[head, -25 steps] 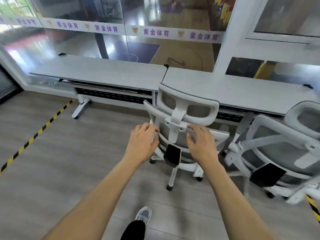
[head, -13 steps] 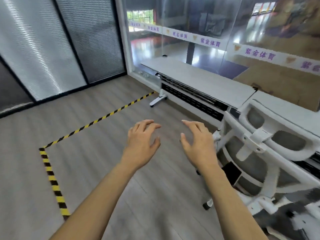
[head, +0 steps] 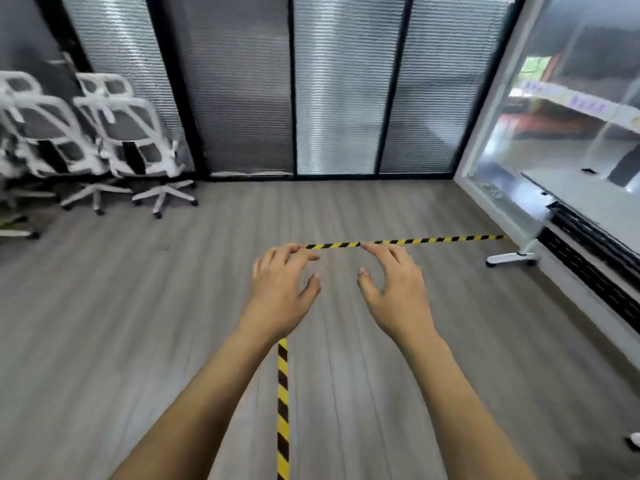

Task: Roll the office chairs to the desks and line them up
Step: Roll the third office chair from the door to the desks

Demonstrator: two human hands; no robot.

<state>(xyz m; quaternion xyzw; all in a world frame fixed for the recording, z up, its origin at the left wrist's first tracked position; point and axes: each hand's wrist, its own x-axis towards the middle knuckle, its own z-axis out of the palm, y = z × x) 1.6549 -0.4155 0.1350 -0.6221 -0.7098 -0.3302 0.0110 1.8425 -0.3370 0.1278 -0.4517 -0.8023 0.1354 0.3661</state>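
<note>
The left hand [head: 280, 292] and right hand [head: 398, 296] are hovering spread, holding nothing. White mesh office chairs [head: 135, 133] are standing well ahead-left of them, likely light, free-rolling on castors [head: 158, 215]; grip the stiff backrest frame [head: 114, 102].

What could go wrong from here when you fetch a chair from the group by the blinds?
1. The office chairs stand packed together with their star bases close, so pulling one out may snag or drag its neighbour.
2. The desk foot juts onto the floor at the right, and a rolling chair's casters could catch on it.
3. The left hand and right hand are empty and far from any chair, so nothing is steadied yet.
</note>
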